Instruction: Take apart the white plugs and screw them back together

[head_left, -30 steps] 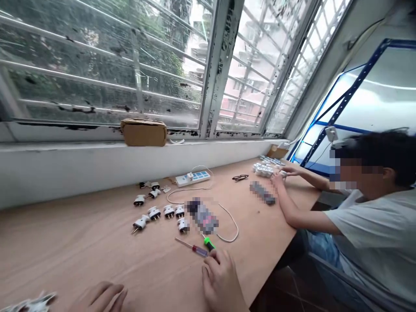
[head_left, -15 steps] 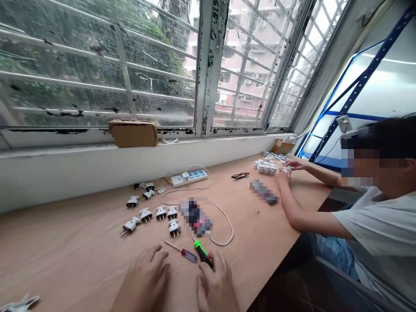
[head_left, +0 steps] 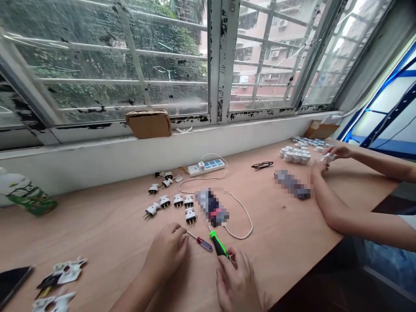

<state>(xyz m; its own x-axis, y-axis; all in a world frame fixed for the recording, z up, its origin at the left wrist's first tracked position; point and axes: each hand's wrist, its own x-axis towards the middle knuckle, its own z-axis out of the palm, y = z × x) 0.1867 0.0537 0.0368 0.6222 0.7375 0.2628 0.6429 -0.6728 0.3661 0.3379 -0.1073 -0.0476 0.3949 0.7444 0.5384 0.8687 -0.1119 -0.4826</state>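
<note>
My left hand (head_left: 167, 249) has its fingers curled together over the tip of a small screwdriver (head_left: 204, 243) with a red and purple handle. Whether anything is pinched there is hidden. My right hand (head_left: 238, 277) has its thumb and fingers around the handle end of a green and black screwdriver (head_left: 218, 243) that lies on the table. Beyond my hands, several white and black power plugs (head_left: 190, 215) stand in a loose group. A blurred-out phone-sized object (head_left: 212, 207) with a white cable lies past the green screwdriver.
A power strip (head_left: 206, 167) lies along the wall. At lower left are white plug parts (head_left: 66, 273), a dark flat device (head_left: 13, 281) and a green bottle (head_left: 29, 195). At right, a co-worker's hands (head_left: 328, 160) work beside white round pieces (head_left: 295, 155). Glasses (head_left: 262, 165) lie between.
My view has swung left, bringing the bottle, plug parts and dark device into sight. My left hand has moved forward and right to the small screwdriver's tip, its fingers now drawn together. Both screwdrivers stay put.
</note>
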